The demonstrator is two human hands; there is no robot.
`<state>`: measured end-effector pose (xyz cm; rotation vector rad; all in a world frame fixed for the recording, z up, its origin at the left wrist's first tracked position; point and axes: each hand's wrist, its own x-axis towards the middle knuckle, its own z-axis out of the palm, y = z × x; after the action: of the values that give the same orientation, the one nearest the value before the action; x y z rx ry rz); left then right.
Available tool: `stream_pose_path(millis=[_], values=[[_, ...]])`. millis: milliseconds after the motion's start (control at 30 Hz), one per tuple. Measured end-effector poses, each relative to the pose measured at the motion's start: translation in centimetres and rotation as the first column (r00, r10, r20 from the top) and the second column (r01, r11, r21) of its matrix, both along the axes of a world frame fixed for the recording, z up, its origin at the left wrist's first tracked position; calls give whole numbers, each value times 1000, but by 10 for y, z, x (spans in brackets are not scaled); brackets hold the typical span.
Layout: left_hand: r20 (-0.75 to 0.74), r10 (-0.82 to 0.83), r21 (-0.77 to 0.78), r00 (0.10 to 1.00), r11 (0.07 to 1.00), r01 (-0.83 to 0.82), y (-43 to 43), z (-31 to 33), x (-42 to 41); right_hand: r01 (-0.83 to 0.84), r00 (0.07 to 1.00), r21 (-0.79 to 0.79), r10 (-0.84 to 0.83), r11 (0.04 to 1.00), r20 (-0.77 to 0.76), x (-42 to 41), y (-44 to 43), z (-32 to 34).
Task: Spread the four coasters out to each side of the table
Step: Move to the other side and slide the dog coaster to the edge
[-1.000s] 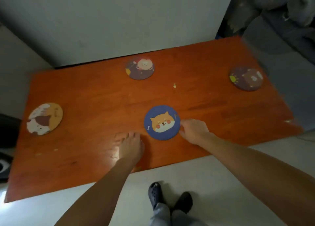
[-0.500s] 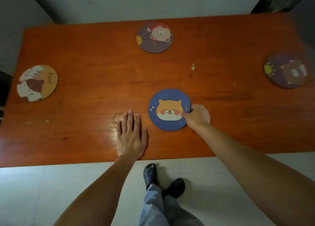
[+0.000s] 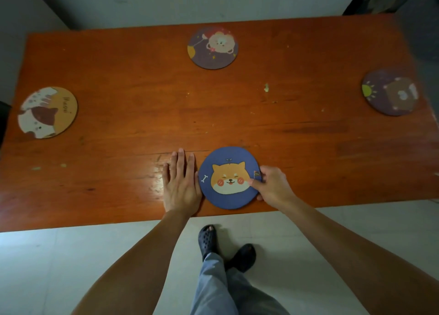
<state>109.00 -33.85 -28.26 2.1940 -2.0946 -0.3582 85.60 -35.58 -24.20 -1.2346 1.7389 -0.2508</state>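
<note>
Several round coasters lie on the orange wooden table point(image 3: 142, 105). The blue dog coaster point(image 3: 229, 178) sits near the front edge, and my right hand point(image 3: 272, 186) grips its right rim with thumb on top. Flat on the wood just left of that coaster rests my left hand point(image 3: 181, 184), fingers together, its edge touching the coaster. A purple bear coaster point(image 3: 213, 47) lies at the far middle. An orange cat coaster point(image 3: 47, 112) is at the left end. A purple coaster with a sun point(image 3: 390, 92) is at the right end.
A pale wall runs behind the table's far edge. Small crumbs point(image 3: 266, 87) dot the wood right of centre. My legs and dark sandals point(image 3: 209, 238) stand on the light tiled floor below the front edge.
The blue dog coaster has slid toward the front edge with my right hand on it. My left hand stays flat, now touching the coaster. The camera has tilted down.
</note>
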Motion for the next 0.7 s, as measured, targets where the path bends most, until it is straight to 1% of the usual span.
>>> stream_pose_path(millis=[100,233,333,433,533,600,700], values=[[-40,16,-34,999,999,-17,0,-1,0,-27,997,-62,22,998,-72,2,3,3],[-52,13,-33,999,999,-15,-1,-4,2,-128,958,-131,88,983,-274,7,6,6],[-43,12,-27,999,1000,-14,-1,-4,2,-214,887,-158,124,964,-446,9,10,6],[-34,8,-20,999,1000,-8,-2,-4,2,-267,819,-212,106,940,-564,6,12,3],[-20,11,-3,1000,1000,-11,-2,-3,2,-416,729,-244,161,876,-665,0,17,-2],[-15,16,7,1000,1000,-16,-3,-3,2,-511,663,-220,217,831,-717,-2,22,-8],[-3,15,9,1000,1000,-15,-3,-4,1,-546,614,-148,274,825,-740,-2,24,-13]])
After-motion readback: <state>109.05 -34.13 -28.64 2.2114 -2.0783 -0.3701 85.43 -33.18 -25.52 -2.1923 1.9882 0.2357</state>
